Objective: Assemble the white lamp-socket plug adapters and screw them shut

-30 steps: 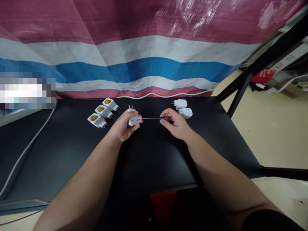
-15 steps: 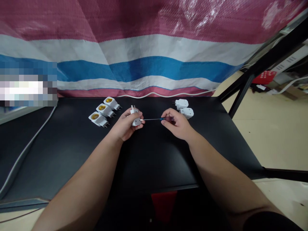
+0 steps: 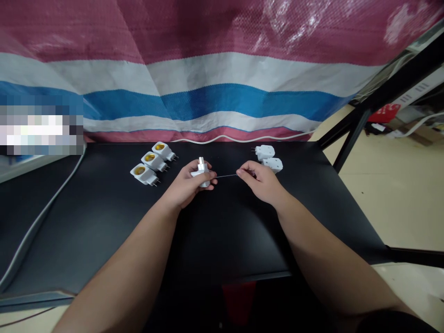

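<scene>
Striped tarp (image 3: 222, 92) in pink, white and blue hangs across the back, and under it runs the black desk (image 3: 104, 222).

Mid-desk, close to the back edge, the left hand (image 3: 189, 185) is wrapped around a white plug adapter (image 3: 203, 172). Its fingers curl under the body, the thumb is on top, and the prongs poke up clear of the grip. Just to the right, the right hand (image 3: 262, 182) is pinched tight on a screwdriver (image 3: 226, 175). The thin shaft bridges the gap between the two hands, and its tip sits at the adapter's right side. Whether it is seated in a screw is too small to tell.

Against half a second ago, the adapter has been turned: its prongs stand more upright now. The dark red handle that showed between the right fingers is now buried in that hand. Both hands sit a touch further right along the desk.

Now the count. Three yellow-socketed adapters (image 3: 150, 160) lie in a slanted row left of the left hand, toward the back edge. Two plain white adapters (image 3: 265, 151) lie just behind the right hand, touching or nearly so. One more is in the grip, which makes six adapters and one screwdriver. One white cord (image 3: 215, 138) trails along the back edge, and one grey cable (image 3: 41, 217) crosses the left end of the desk.
</scene>
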`<state>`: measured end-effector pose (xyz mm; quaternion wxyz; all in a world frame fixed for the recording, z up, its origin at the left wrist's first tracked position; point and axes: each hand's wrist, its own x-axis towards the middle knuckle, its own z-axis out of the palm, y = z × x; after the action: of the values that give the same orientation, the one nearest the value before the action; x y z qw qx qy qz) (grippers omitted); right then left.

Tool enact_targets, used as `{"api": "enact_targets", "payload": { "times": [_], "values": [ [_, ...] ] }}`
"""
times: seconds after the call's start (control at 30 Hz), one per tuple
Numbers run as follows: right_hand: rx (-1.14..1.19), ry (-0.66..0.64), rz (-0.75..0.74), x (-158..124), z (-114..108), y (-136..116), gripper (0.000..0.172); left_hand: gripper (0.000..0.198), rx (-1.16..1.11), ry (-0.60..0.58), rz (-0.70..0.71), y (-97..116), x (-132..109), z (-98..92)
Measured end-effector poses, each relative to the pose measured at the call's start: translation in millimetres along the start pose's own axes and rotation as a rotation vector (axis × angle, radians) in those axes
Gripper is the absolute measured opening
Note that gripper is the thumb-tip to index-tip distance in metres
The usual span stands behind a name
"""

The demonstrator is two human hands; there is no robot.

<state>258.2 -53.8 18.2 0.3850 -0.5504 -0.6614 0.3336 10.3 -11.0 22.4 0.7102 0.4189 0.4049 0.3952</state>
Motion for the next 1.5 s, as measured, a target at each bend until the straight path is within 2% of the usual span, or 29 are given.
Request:
{"api": "enact_targets", "payload": {
  "times": [0.13,0.27,0.37,0.5,0.57,0.73,0.87,1.23,1.4,1.5],
  "values": [
    [0.066,-0.072,-0.052,-3.0,1.1,2.4,0.019,0.044,-0.032,0.049,-0.03,1.6,-0.4,0.0],
    [0.064,-0.085,-0.07,-4.9,-0.6,2.4,0.017,0.043,-0.042,0.088,-0.057,2.5,-0.9,0.3],
    [0.019,-0.093,-0.029,-5.0,-3.3,-0.9,0.024,0.039,-0.025,0.095,-0.062,1.2,-2.0,0.7],
    [-0.06,-0.083,0.002,-3.3,-5.2,-4.7,0.044,0.037,-0.016,0.091,-0.058,-0.4,-3.9,1.6],
    [-0.06,-0.074,0.001,-2.4,-5.1,-5.0,0.045,0.036,-0.045,0.086,-0.088,0.4,-4.2,1.6],
    [0.021,-0.065,-0.023,-2.4,-3.3,-5.4,0.031,0.033,-0.176,0.072,-0.14,6.2,-2.9,0.8],
    [0.064,-0.048,-0.058,-3.3,-1.7,-6.6,0.026,0.032,-0.235,0.077,-0.185,9.5,-1.9,0.2],
    [0.122,-0.023,-0.146,-2.6,1.4,2.1,0.013,0.034,-0.219,0.024,-0.165,7.7,-2.4,-3.1],
    [0.063,-0.056,-0.11,-3.2,0.9,0.5,0.018,0.037,-0.161,0.043,-0.13,6.5,-2.2,-2.0],
    [-0.057,-0.022,-0.069,-3.0,0.1,-1.1,0.034,0.039,-0.072,0.06,-0.096,5.2,-3.2,1.5]
  ]
}}
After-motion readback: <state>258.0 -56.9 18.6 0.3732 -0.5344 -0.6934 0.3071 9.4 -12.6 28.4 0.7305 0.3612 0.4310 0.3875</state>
